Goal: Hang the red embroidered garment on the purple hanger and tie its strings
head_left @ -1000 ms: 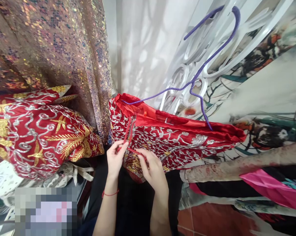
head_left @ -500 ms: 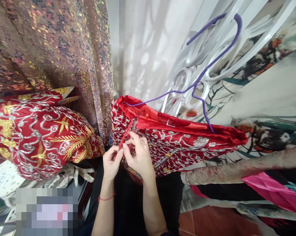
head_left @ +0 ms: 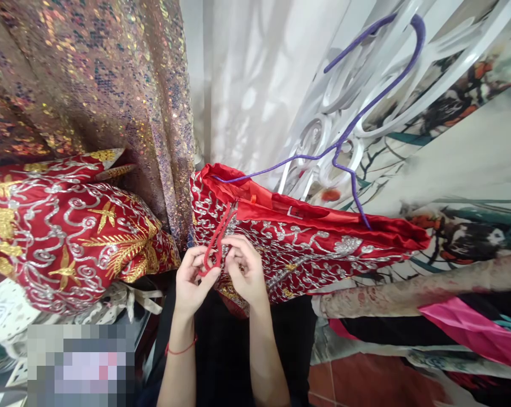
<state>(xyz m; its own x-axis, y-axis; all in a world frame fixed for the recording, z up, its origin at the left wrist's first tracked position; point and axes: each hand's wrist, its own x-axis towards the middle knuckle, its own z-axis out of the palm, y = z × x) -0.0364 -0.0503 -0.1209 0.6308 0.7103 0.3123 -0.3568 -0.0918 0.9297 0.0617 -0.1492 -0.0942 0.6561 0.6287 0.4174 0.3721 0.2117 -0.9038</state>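
Observation:
A red garment (head_left: pixel 306 240) with silver embroidery hangs on a purple wire hanger (head_left: pixel 357 121) hooked over a white ornamental grille (head_left: pixel 336 107). Thin red cords (head_left: pixel 217 240) hang from the garment's top edge. My left hand (head_left: pixel 190 280) and my right hand (head_left: pixel 245 268) are close together just below it, both pinched on the red cords, which form a small loop between my fingers. A red thread bracelet circles my left wrist.
A second red garment (head_left: pixel 69 232) with gold and silver embroidery hangs at the left. A sequined fabric (head_left: pixel 94 85) drapes behind it. White curtain (head_left: pixel 255 73) in the middle. Printed fabrics (head_left: pixel 459 186) and a pink cloth (head_left: pixel 476 328) lie at the right. Red floor tiles show below.
My right hand rose from the garment's lower edge to meet my left hand. Both now hold the red cords bent into a loop.

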